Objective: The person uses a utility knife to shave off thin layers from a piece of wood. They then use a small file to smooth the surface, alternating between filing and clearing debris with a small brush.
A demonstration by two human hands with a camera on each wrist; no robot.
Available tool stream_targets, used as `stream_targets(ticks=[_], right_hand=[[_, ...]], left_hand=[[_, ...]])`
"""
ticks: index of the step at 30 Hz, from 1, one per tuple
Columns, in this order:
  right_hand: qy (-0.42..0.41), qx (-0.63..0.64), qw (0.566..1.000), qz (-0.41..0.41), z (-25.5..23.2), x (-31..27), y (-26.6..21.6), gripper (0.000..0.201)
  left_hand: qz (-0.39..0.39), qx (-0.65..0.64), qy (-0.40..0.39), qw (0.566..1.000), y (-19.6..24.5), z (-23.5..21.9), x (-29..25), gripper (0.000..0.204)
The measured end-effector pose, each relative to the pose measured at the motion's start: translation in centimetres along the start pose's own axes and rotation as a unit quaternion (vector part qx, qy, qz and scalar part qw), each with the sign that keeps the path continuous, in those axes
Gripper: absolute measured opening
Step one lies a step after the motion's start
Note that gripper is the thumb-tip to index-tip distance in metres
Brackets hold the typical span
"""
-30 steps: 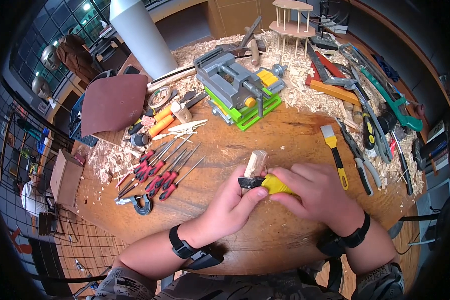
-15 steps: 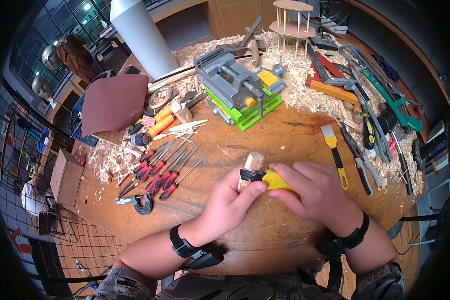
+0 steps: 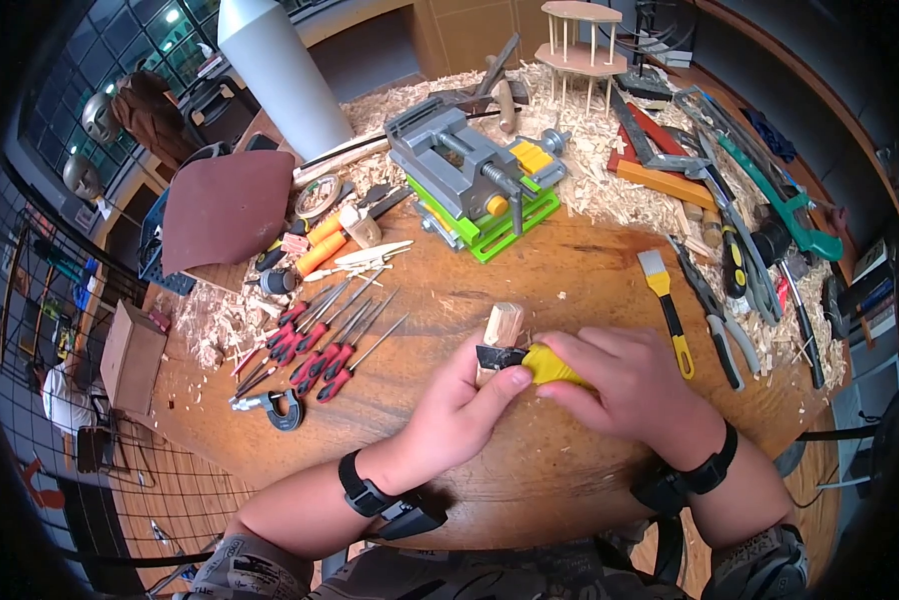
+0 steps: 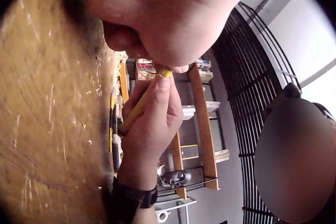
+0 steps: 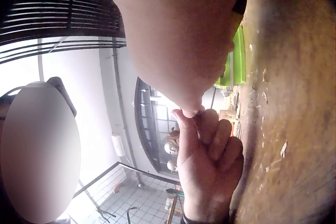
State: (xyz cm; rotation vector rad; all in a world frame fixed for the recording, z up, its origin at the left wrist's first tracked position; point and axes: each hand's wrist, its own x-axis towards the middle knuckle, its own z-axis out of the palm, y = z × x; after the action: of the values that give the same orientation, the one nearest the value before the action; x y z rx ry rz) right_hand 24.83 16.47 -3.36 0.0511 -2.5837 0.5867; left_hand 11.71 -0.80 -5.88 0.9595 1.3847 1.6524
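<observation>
In the head view, my left hand (image 3: 450, 415) grips a short piece of pale wood (image 3: 505, 322), its cut end pointing up and away. My right hand (image 3: 630, 385) holds a knife with a yellow handle (image 3: 548, 365). The dark, broad blade (image 3: 498, 356) lies across the wood, just above the left fingers. The left thumb reaches over to the knife where blade meets handle. In the left wrist view the right fingers wrap the yellow handle (image 4: 137, 112). The right wrist view shows the left fingers (image 5: 223, 142) curled, with the wood hidden.
A grey and green vise (image 3: 470, 180) stands beyond the hands, amid wood shavings (image 3: 600, 160). Red-handled files (image 3: 315, 340) and a micrometer (image 3: 282, 408) lie at left. A yellow-handled scraper (image 3: 670, 310), pliers (image 3: 725, 345) and a green-handled saw (image 3: 795, 215) lie at right.
The wood has tilted slightly to the left in my left hand. The blade shifted up along the wood, then came back a little toward me. Both hands keep their hold.
</observation>
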Motion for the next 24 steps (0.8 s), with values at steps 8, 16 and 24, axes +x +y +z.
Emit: stream_targets(ticks=[8, 16, 24], right_hand=[[-0.037, 0.003, 0.999, -0.007, -0.31, 0.03, 0.11, 0.037], [-0.024, 0.001, 1.000, -0.008, 0.05, 0.01, 0.01, 0.037], [0.007, 0.003, 1.000, -0.001, 0.01, 0.21, -0.28, 0.037]], left_hand=[[-0.021, -0.014, 0.018, 1.000, -0.66, 0.18, -0.30, 0.027], [-0.019, -0.017, 0.006, 1.000, -0.28, -0.04, -0.19, 0.026], [-0.005, 0.002, 0.024, 1.000, -0.49, -0.17, -0.05, 0.024]])
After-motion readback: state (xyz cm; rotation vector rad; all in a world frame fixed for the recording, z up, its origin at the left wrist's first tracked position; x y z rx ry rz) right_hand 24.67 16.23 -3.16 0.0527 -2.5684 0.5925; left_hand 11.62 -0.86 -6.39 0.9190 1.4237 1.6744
